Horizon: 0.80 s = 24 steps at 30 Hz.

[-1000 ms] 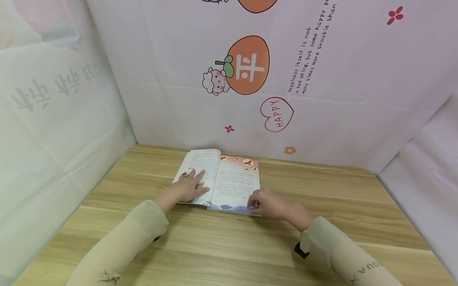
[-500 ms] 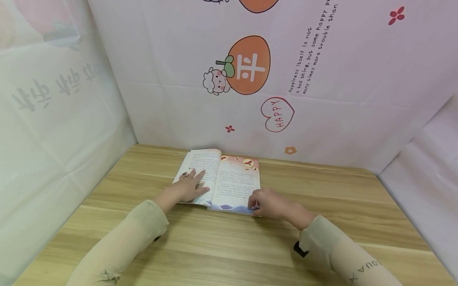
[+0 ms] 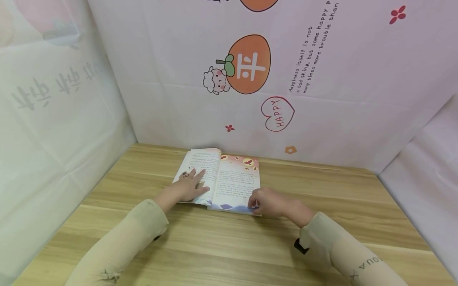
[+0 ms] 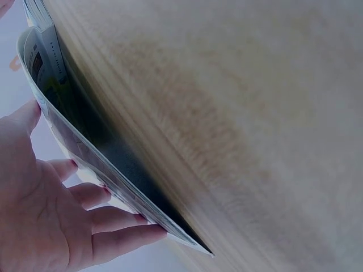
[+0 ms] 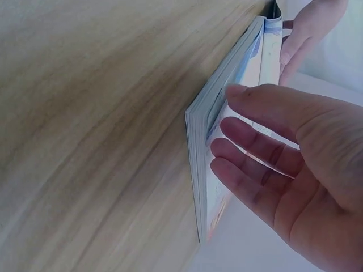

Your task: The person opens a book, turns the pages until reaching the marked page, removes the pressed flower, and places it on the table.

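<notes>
An open book (image 3: 234, 186) with printed text, a pink top border and a blue wave along the bottom lies on the wooden table. My left hand (image 3: 187, 188) rests with spread fingers on the left page (image 3: 204, 159). In the left wrist view its fingertips press that side of the book (image 4: 108, 164), whose outer part bows above the tabletop. At the lower right corner, my right hand (image 3: 266, 203) has its thumb and curled fingers together on the page. The right wrist view shows the thumb (image 5: 266, 102) at the edge of the page block (image 5: 195, 147), where a page corner stands slightly lifted.
The wooden table (image 3: 214, 246) runs up to a printed white cloth wall (image 3: 171, 99) close behind the book. More white cloth hangs at the left (image 3: 64, 131) and right (image 3: 425, 151). A black wristband piece (image 3: 301, 246) shows below the right cuff.
The hands and the book keep nearly the same place. The right thumb and fingers shift very slightly at the page corner.
</notes>
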Each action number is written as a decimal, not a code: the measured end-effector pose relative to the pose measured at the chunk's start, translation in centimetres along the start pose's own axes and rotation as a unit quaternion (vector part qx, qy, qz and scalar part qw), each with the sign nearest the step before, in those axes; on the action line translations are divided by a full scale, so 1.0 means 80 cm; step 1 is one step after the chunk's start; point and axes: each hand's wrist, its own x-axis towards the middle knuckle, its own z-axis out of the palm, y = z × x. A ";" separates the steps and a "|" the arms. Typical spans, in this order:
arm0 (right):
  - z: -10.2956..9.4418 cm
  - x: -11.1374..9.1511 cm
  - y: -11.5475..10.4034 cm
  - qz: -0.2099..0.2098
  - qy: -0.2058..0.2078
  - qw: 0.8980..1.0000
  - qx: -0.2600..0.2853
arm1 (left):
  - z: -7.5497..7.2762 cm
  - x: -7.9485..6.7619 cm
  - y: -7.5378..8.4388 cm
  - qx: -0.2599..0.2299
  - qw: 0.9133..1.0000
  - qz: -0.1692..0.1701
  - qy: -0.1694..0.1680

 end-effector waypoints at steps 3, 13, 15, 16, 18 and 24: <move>-0.002 -0.001 0.000 -0.006 0.001 1.000 -0.006 | 0.000 0.000 0.000 0.002 1.000 -0.001 -0.001; -0.003 -0.007 0.008 -0.043 0.053 0.996 -0.064 | -0.004 -0.001 0.002 0.008 1.000 0.004 -0.004; -0.002 -0.009 0.012 -0.056 0.077 0.992 -0.084 | -0.003 -0.001 0.003 0.007 1.000 0.005 -0.004; -0.002 -0.010 0.014 -0.058 0.088 0.990 -0.091 | -0.003 -0.001 0.002 0.006 1.000 0.005 -0.004; -0.001 -0.011 0.016 -0.063 0.107 0.987 -0.097 | -0.003 -0.002 0.003 0.004 1.000 0.004 -0.005; 0.000 -0.011 0.016 -0.011 0.129 0.987 -0.099 | -0.002 -0.003 0.004 0.004 1.000 0.006 -0.005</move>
